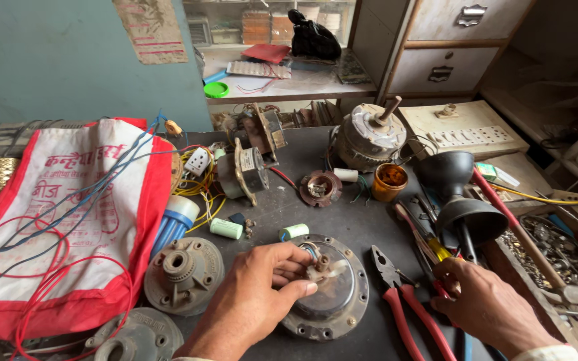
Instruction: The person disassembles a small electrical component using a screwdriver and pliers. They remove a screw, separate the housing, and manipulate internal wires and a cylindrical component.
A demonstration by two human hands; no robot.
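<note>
**Head view: two hands at a fan motor housing on a workbench**

Head view, looking down on a dark bench (342, 220). The left hand (262, 287) lies on the round grey motor housing (332, 294) at near centre, its fingers pinching the small white part beside the central shaft. The right hand (483, 301), near right, curls its fingers around the tool handles lying there; which tool it grips is hard to tell. Red-handled pliers (403, 301) lie just right of the housing, between the two hands. A second grey housing (183, 274) sits to the left, beside a red-and-white cloth bag (68, 220) draped with wires. Farther back stand a motor with a shaft (369, 137), an orange jar (389, 182) and a black funnel (444, 172).
</note>
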